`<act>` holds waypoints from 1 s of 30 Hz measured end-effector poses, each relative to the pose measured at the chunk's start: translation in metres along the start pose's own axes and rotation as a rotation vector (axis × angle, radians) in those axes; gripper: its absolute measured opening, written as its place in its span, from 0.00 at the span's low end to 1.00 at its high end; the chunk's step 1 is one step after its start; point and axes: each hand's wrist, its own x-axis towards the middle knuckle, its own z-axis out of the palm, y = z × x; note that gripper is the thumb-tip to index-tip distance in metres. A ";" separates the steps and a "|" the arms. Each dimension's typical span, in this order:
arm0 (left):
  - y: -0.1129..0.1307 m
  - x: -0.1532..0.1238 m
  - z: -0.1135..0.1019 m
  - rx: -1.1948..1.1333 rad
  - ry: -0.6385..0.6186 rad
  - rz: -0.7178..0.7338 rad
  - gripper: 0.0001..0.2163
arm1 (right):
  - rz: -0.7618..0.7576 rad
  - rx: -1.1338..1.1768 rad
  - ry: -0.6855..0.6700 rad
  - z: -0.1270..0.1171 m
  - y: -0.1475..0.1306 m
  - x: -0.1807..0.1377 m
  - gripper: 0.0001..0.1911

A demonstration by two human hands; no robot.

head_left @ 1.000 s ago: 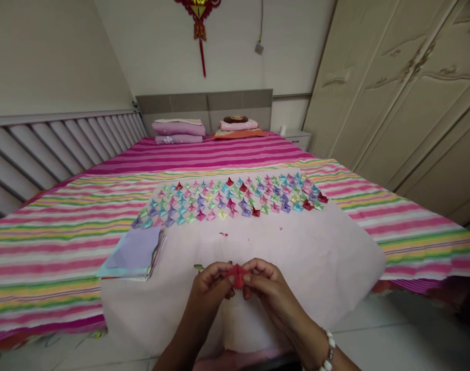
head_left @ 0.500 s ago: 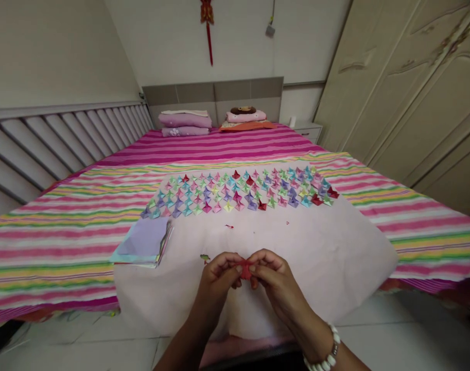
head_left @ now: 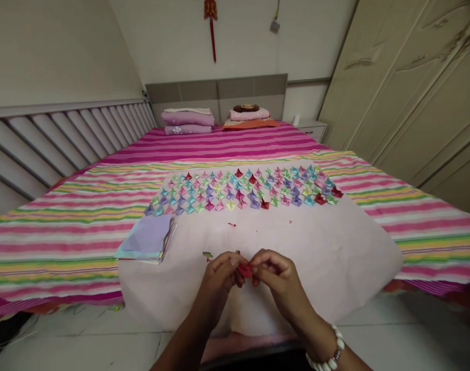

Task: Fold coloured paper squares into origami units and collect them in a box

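Note:
Between my two hands is a small piece of red folded paper point(head_left: 245, 270), raised above the near part of a pale sheet point(head_left: 327, 257). My left hand point(head_left: 223, 275) pinches its left side, fingers closed. On the other side, my right hand point(head_left: 274, 270) grips the paper's right edge between thumb and fingertips; a white bead bracelet point(head_left: 331, 355) circles that wrist. Fingers partly cover the paper's folds. Rows of small folded paper pieces point(head_left: 240, 196) in many colours spread over the sheet's far half. Left of my hands lies a stack of square paper point(head_left: 148, 237), purple on top.
Small red scraps point(head_left: 231, 224) and a green-and-red bit point(head_left: 207, 255) lie on the sheet. Beneath it is a bed with a striped cover point(head_left: 61, 221). Folded bedding point(head_left: 188, 118) sits by the headboard, a slatted rail point(head_left: 72, 129) at left, a wardrobe point(head_left: 404, 87) at right.
The red paper has turned and tilted between my fingers, and both hands have shifted their hold slightly. The whole view has moved a little, so the surroundings appear slightly further right.

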 end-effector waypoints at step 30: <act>0.008 -0.006 -0.006 0.656 0.025 0.252 0.06 | 0.029 -0.075 -0.080 0.000 -0.012 0.000 0.10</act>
